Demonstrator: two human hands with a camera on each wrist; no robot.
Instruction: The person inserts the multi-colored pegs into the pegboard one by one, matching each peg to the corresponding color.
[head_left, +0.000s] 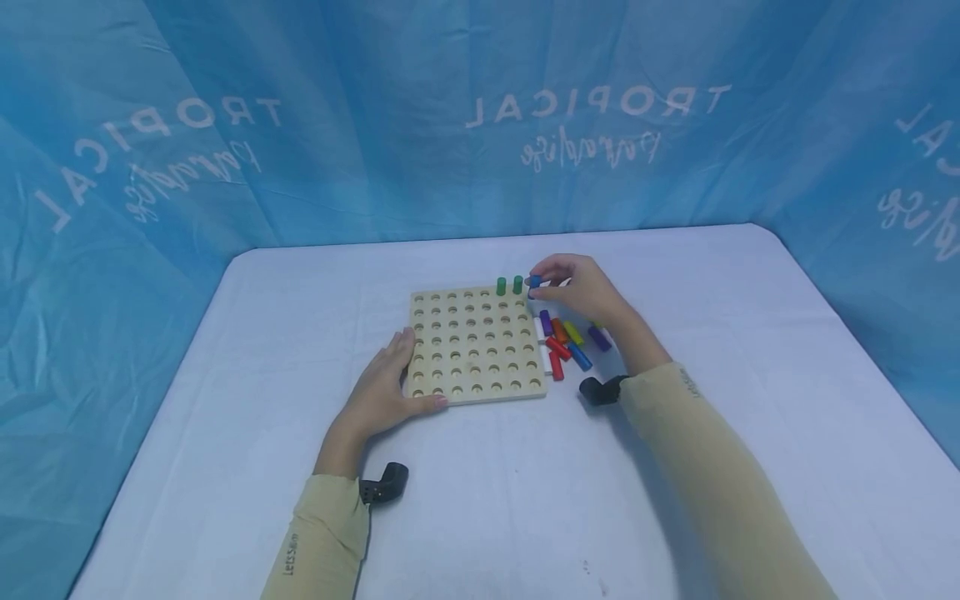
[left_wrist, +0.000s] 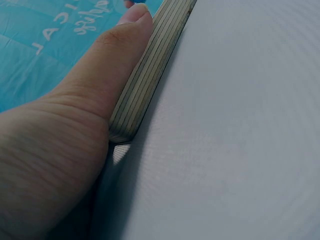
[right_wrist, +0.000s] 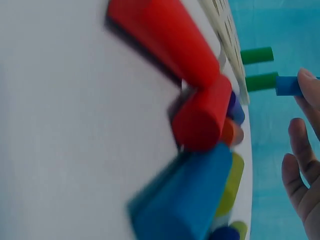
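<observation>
A square wooden pegboard (head_left: 472,342) with rows of round holes lies on the table. Two green pegs (head_left: 501,287) stand upright at its far right edge. At the board's near left corner is my left hand (head_left: 382,387), its straight fingers along the left side and its thumb on the front edge. The left wrist view shows that thumb lying straight along the layered edge. Between thumb and fingertips, my right hand (head_left: 581,283) pinches a blue peg (right_wrist: 288,86), held near the far right corner, beside the green pegs.
Right of the board lies a loose pile of pegs: red ones (head_left: 557,347), an orange one (head_left: 559,331), a yellow one (head_left: 573,333), a blue one (head_left: 580,357), purple and white ones. A white cloth covers the table (head_left: 480,500); a blue printed curtain (head_left: 390,125) hangs behind it.
</observation>
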